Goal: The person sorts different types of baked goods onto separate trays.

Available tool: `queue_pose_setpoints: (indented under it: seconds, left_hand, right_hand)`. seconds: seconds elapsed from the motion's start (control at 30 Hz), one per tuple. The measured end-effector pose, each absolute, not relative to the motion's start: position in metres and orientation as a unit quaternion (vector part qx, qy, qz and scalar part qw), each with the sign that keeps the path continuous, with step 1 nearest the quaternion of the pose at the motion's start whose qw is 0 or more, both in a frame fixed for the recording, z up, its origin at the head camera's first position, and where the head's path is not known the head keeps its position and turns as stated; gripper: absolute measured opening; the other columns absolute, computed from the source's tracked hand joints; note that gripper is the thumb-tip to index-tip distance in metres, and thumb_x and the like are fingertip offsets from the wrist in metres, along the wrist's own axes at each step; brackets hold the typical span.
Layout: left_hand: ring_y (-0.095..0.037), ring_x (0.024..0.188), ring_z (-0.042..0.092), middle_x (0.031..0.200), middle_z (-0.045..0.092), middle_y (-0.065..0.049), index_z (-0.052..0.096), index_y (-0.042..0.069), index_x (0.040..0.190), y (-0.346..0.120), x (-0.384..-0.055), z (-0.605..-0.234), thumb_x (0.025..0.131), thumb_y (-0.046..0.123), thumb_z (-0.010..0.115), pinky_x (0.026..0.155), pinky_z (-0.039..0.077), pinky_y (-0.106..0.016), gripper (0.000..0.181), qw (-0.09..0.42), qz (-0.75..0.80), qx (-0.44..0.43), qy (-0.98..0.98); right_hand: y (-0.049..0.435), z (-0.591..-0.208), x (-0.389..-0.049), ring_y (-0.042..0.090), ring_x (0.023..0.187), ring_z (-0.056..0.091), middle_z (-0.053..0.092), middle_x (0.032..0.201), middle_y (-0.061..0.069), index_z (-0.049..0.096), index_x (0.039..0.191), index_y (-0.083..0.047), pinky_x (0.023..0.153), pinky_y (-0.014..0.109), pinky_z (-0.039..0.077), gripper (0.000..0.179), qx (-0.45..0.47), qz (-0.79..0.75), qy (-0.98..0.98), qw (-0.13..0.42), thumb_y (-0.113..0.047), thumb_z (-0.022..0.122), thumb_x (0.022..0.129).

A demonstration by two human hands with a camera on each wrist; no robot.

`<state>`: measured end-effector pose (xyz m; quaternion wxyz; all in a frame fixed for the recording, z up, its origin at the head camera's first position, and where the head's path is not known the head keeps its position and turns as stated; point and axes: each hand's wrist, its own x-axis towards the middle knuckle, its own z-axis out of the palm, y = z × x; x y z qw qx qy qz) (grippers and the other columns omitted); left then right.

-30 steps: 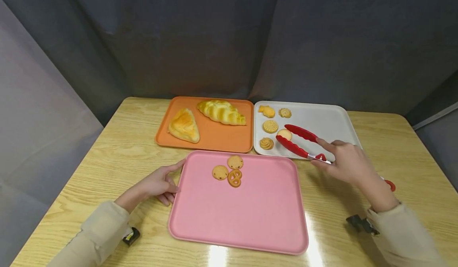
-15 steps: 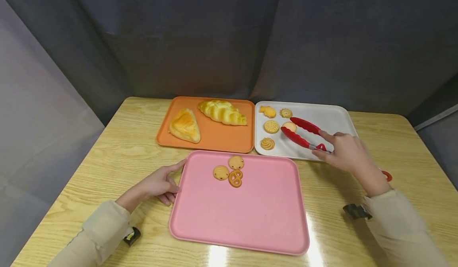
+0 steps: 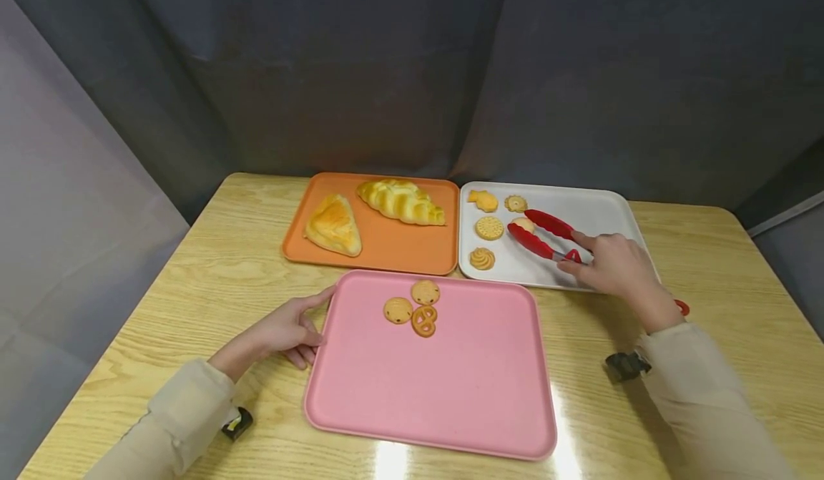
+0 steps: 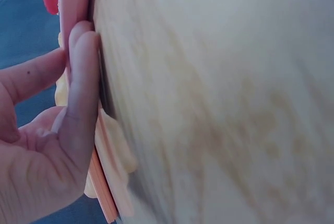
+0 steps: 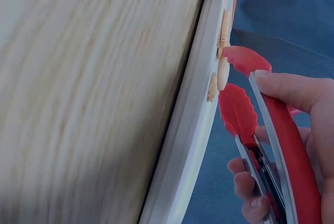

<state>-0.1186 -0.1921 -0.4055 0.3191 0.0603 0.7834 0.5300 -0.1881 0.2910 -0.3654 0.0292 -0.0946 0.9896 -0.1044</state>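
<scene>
My right hand [image 3: 614, 265] grips red-and-metal tongs [image 3: 539, 237] over the white tray [image 3: 599, 215], thumb on one arm and curled fingers round the other. The scalloped heads stand apart on either side of a round pale cookie [image 3: 523, 223], which lies on that tray. In the right wrist view the cookie [image 5: 223, 72] shows edge-on between the tong heads. My left hand [image 3: 286, 328] touches the left rim of the pink tray [image 3: 425, 401] with outstretched digits. Two chip cookies [image 3: 425, 292] and a pretzel cookie [image 3: 424, 321] lie in the pink tray.
Several other cookies [image 3: 489, 228] line the white tray's left side. An orange tray [image 3: 386, 251] beside it bears a triangular bread [image 3: 333, 226] and a braided bread [image 3: 402, 202]. A dark curtain [image 3: 386, 72] hangs behind the wooden table [image 3: 212, 265].
The tongs and the pale cookie have shifted away from me and slightly right on the white tray. My right forearm has swung left. The left hand stays on the rim.
</scene>
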Motion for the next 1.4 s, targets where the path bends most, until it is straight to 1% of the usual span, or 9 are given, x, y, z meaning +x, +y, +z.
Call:
queue_pose_setpoints:
  seconds: [0.23,0.4,0.53,0.73,0.87,1.03,1.17,1.27,1.4]
  left_hand:
    - [-0.018,0.043,0.057,0.058,0.06,-0.017,0.013,0.02,0.148,-0.191,-0.119,-0.405,0.085,-0.001,0.057,0.044,0.053,-0.038,0.079,0.322,0.529,0.064,0.782]
    - [-0.018,0.043,0.058,0.058,0.06,-0.018,0.013,0.019,0.148,-0.19,-0.119,-0.405,0.085,-0.002,0.056,0.044,0.053,-0.038,0.079,0.321,0.528,0.063,0.783]
    - [-0.018,0.043,0.058,0.058,0.059,-0.018,0.013,0.018,0.148,-0.19,-0.119,-0.405,0.085,-0.003,0.056,0.044,0.053,-0.038,0.079,0.32,0.528,0.064,0.784]
    - [-0.017,0.044,0.058,0.056,0.059,-0.016,0.013,0.018,0.148,-0.19,-0.119,-0.404,0.084,-0.003,0.056,0.043,0.053,-0.037,0.079,0.32,0.526,0.063,0.785]
    - [-0.017,0.044,0.057,0.056,0.059,-0.016,0.013,0.017,0.148,-0.19,-0.119,-0.404,0.084,-0.003,0.055,0.044,0.053,-0.038,0.079,0.319,0.527,0.063,0.785]
    - [-0.016,0.043,0.058,0.056,0.059,-0.016,0.014,0.018,0.148,-0.19,-0.119,-0.404,0.084,-0.003,0.056,0.044,0.053,-0.039,0.079,0.317,0.527,0.062,0.786]
    - [-0.017,0.043,0.058,0.056,0.059,-0.016,0.014,0.018,0.148,-0.191,-0.119,-0.405,0.083,-0.003,0.056,0.044,0.053,-0.039,0.08,0.315,0.525,0.059,0.788]
    - [-0.017,0.043,0.057,0.056,0.059,-0.016,0.014,0.018,0.148,-0.191,-0.119,-0.405,0.084,-0.003,0.057,0.044,0.053,-0.039,0.08,0.315,0.525,0.058,0.788]
    - [-0.017,0.044,0.058,0.057,0.06,-0.017,0.014,0.018,0.148,-0.191,-0.118,-0.404,0.084,-0.003,0.056,0.045,0.054,-0.039,0.08,0.316,0.527,0.059,0.787]
  right_hand:
    - [0.293,-0.368,-0.19,0.021,0.057,0.038,0.043,0.053,0.005,0.045,0.13,0.007,0.047,0.029,0.032,0.075,-0.073,-0.107,0.991,0.034,-0.042,0.067,0.077]
    - [0.295,-0.365,-0.182,0.021,0.058,0.037,0.043,0.056,0.006,0.046,0.13,0.005,0.045,0.029,0.03,0.076,-0.068,-0.105,0.992,0.013,-0.045,0.066,0.076]
    - [0.295,-0.361,-0.173,0.02,0.054,0.036,0.042,0.054,0.005,0.048,0.128,0.005,0.043,0.028,0.029,0.076,-0.082,-0.098,0.992,-0.005,-0.048,0.065,0.076]
    - [0.291,-0.36,-0.162,0.02,0.056,0.037,0.043,0.055,0.004,0.047,0.13,0.003,0.044,0.028,0.03,0.077,-0.089,-0.101,0.991,0.012,-0.049,0.065,0.076]
    - [0.286,-0.36,-0.155,0.02,0.057,0.039,0.045,0.056,0.003,0.047,0.129,0.002,0.046,0.028,0.031,0.076,-0.106,-0.1,0.989,0.009,-0.047,0.067,0.076]
    - [0.279,-0.359,-0.144,0.02,0.057,0.043,0.059,0.071,0.013,0.05,0.128,0.001,0.044,0.027,0.032,0.075,-0.127,-0.098,0.987,-0.003,-0.049,0.067,0.075]
    - [0.275,-0.361,-0.137,0.021,0.059,0.049,0.062,0.085,0.022,0.051,0.127,0.001,0.044,0.027,0.035,0.074,-0.142,-0.098,0.985,-0.015,-0.048,0.068,0.074]
    - [0.272,-0.362,-0.132,0.022,0.059,0.051,0.061,0.087,0.023,0.052,0.127,0.0,0.045,0.028,0.037,0.073,-0.152,-0.097,0.983,-0.018,-0.046,0.07,0.073]
    - [0.267,-0.361,-0.127,0.019,0.055,0.049,0.061,0.085,0.021,0.052,0.127,0.0,0.044,0.027,0.036,0.072,-0.162,-0.097,0.982,-0.014,-0.043,0.072,0.072]
